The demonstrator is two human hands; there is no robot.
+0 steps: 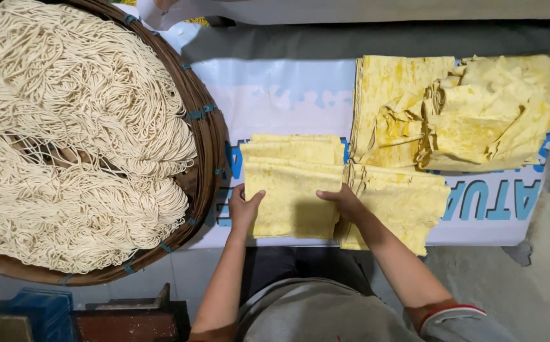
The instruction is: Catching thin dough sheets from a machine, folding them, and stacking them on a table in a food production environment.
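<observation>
Two bare hands pressed on a folded yellow sheet (pixel 292 199), on the printed surface (pixel 275 101) right in front.

Left hand (pixel 244 208) at the sheet's left edge, fingers (pixel 254 199) together and laid flat over the edge, clamped on nothing that can be told. Right hand (pixel 345 201) at the sheet's right edge, fingers close together, tips on the top layer. More folded yellow sheets just beyond and to the right (pixel 402 202); crumpled yellow pile (pixel 478 114) farther back right. Round woven basket (pixel 208 136) heaped with pale noodles (pixel 72 133) at left, rim just beside the left hand.
</observation>
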